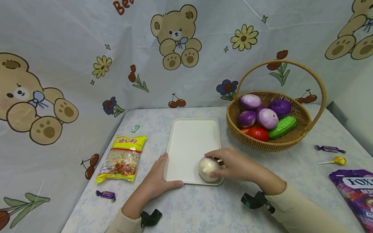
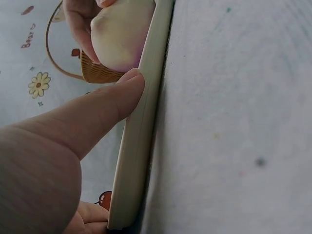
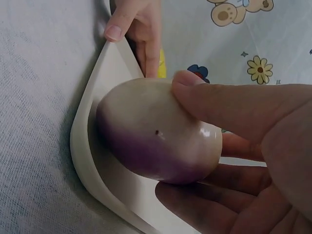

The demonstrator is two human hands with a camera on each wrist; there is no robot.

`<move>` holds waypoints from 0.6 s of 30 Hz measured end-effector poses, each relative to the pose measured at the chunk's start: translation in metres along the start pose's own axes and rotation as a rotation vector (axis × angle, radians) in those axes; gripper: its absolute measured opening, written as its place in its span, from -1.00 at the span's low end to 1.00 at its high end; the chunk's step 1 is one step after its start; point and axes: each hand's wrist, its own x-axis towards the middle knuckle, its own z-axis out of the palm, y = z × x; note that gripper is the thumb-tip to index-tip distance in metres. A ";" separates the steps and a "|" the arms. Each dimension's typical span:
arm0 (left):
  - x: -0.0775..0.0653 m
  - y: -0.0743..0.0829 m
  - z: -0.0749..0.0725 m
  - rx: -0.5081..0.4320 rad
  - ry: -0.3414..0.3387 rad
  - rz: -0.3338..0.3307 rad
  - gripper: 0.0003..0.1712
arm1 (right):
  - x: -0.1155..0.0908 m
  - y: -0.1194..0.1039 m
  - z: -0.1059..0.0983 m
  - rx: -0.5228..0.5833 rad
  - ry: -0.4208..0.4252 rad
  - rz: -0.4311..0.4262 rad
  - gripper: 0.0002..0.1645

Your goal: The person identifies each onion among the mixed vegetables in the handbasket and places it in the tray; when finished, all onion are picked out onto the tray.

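Observation:
My right hand grips a round, glossy turnip, white with a purple side, its thumb on one side and fingers on the other. It sits low over the near right corner of a shallow white tray. At the tray's near left corner rests my left hand, with the thumb straight along the front rim and the fingers stretched along the left side. In the left wrist view the left thumb touches the tray's outer edge, and the turnip shows beyond it.
A wicker basket at the back right holds purple and white vegetables, a tomato and a cucumber. Left of the tray lie a pasta bag and a purple candy. Far right are another candy, a lollipop and a purple bag.

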 end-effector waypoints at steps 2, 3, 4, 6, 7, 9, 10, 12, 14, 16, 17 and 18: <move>0.000 0.000 0.000 -0.003 0.002 0.000 0.57 | 0.000 0.003 0.000 0.002 -0.016 0.013 -0.28; 0.000 0.000 0.000 -0.002 0.003 -0.002 0.57 | 0.000 0.004 0.000 0.001 -0.025 0.019 -0.26; 0.000 0.000 0.000 -0.002 0.003 0.000 0.57 | -0.001 0.006 -0.001 0.001 -0.033 0.021 -0.25; 0.000 0.000 0.000 0.000 0.004 0.002 0.57 | -0.001 0.008 -0.002 -0.004 -0.052 0.024 -0.23; 0.000 0.000 0.000 0.002 0.004 0.004 0.57 | -0.001 0.009 -0.003 -0.009 -0.064 0.027 -0.21; -0.001 0.000 0.000 0.005 0.003 0.009 0.57 | -0.001 0.010 -0.004 -0.014 -0.083 0.033 -0.18; -0.001 0.000 0.000 0.007 0.003 0.012 0.56 | -0.001 0.011 -0.004 -0.014 -0.091 0.033 -0.17; -0.001 0.000 -0.001 0.008 0.003 0.016 0.57 | -0.002 0.011 -0.005 -0.015 -0.105 0.044 -0.14; -0.001 -0.001 -0.001 0.008 0.004 0.020 0.57 | -0.003 0.012 -0.006 -0.018 -0.111 0.052 -0.13; -0.001 0.000 -0.001 0.008 0.003 0.021 0.56 | -0.004 0.012 -0.007 -0.031 -0.108 0.053 -0.13; -0.001 0.000 -0.001 0.008 0.002 0.022 0.56 | -0.004 0.012 -0.008 -0.040 -0.105 0.053 -0.14; -0.001 0.000 -0.001 0.009 0.001 0.024 0.56 | -0.005 0.013 -0.008 -0.049 -0.100 0.051 -0.15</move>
